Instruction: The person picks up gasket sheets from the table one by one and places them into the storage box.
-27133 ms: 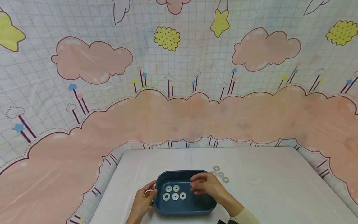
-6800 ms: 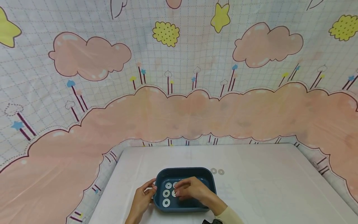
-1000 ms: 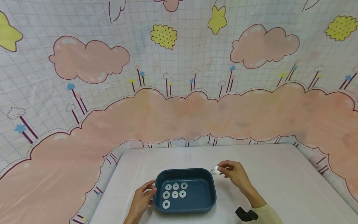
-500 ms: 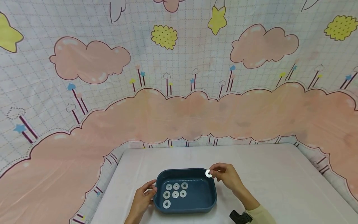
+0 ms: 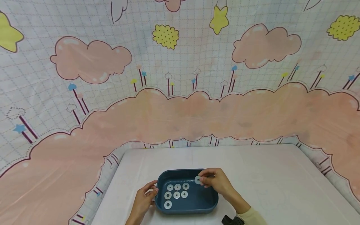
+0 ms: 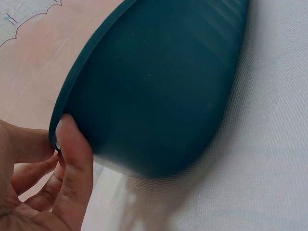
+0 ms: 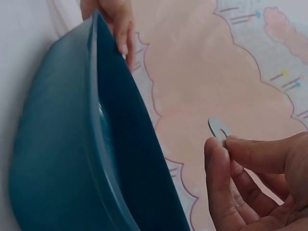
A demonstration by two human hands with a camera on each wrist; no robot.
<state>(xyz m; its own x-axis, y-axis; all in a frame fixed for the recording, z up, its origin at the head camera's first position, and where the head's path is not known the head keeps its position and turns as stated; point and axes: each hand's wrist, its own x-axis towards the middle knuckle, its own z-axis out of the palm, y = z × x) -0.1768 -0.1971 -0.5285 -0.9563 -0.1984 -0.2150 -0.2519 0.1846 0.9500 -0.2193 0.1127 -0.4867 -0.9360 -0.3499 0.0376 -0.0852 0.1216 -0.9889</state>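
A dark blue rectangular tray (image 5: 199,201) stands near the table's front. My left hand (image 5: 142,200) holds its left end; in the left wrist view, thumb and fingers of that left hand (image 6: 72,168) pinch the rim of the tray (image 6: 154,86). Several flat metal washers (image 5: 165,206) lie inside on the left: two rows of three, with a single one nearest me. My right hand (image 5: 217,182) pinches another washer (image 5: 196,181) over the tray's back right part. Seen from the right wrist, the washer (image 7: 216,128) is edge-up between thumb and forefinger.
White cloth covers the table (image 5: 267,181). Behind it hangs a patterned fabric backdrop (image 5: 180,118) with clouds and stars. A black device (image 5: 232,220) sits at my right wrist, by the pale sleeve (image 5: 251,216).
Over the last second my right hand has carried the washer from the table behind the right corner leftward over the tray. Washers lying there earlier now sit in rows inside. Left hand unchanged.
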